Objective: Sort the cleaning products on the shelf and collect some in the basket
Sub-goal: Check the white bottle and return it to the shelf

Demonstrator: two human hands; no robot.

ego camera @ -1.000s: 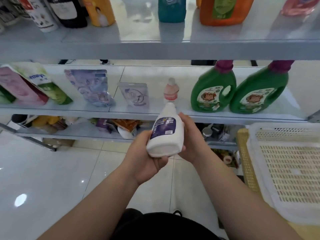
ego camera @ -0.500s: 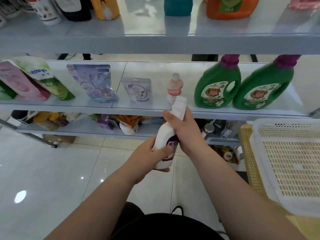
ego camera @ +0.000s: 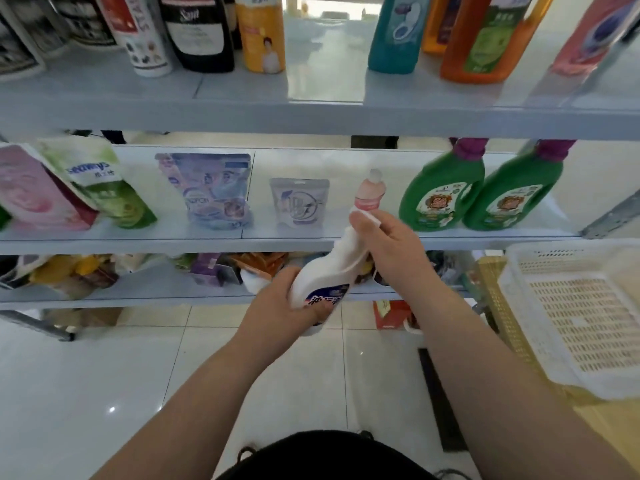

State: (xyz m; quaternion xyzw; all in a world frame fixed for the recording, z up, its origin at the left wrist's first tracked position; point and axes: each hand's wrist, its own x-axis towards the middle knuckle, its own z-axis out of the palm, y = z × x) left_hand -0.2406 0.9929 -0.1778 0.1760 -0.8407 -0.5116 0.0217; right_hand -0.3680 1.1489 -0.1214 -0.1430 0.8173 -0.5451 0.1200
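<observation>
You hold the white bottle (ego camera: pixel 337 265) in both hands, before the middle shelf (ego camera: pixel 138 242).
Your left hand (ego camera: pixel 277 306) grips its base; your right hand (ego camera: pixel 391 244) wraps its neck; its long axis tilts, cap end up and away toward the pink bottle (ego camera: pixel 370 194); your fingers hide the cap and part of the label; at your right a white basket (ego camera: pixel 519 271) nests in a yellow basket (ego camera: pixel 488 289), both cut off at the frame.

bright even light, glare spot on floor (ego camera: pixel 111 408), edges warped, blurred

Glossy white tiled floor (ego camera: pixel 86 393) with a dark strip (ego camera: pixel 440 400)
</observation>
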